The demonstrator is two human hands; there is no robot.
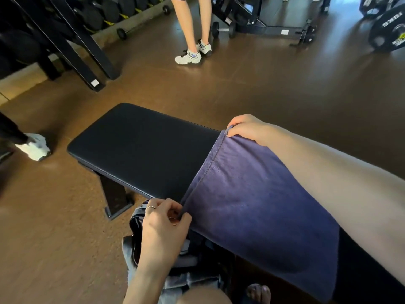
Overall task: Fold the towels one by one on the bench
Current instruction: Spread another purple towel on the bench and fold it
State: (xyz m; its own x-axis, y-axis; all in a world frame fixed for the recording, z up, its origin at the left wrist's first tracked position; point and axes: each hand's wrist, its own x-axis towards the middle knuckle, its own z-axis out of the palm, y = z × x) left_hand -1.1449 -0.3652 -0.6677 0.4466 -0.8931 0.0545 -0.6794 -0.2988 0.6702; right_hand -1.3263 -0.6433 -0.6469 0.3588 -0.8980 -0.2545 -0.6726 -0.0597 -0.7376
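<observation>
Hands pinch a purple towel [252, 211] by its leading corners over a black bench [140, 148], the cloth draped across the bench's near end. Right hand [245, 128] reaches to the far corner, arm extended; left hand [164, 224], wearing a ring [150, 207], grips the near corner.

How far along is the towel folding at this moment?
No folded towel shows on the black padded bench. In hand: the purple towel is spread over the bench, left hand pinching its near corner, right hand its far corner. Its folds remain; other towels cannot be confirmed.
</observation>
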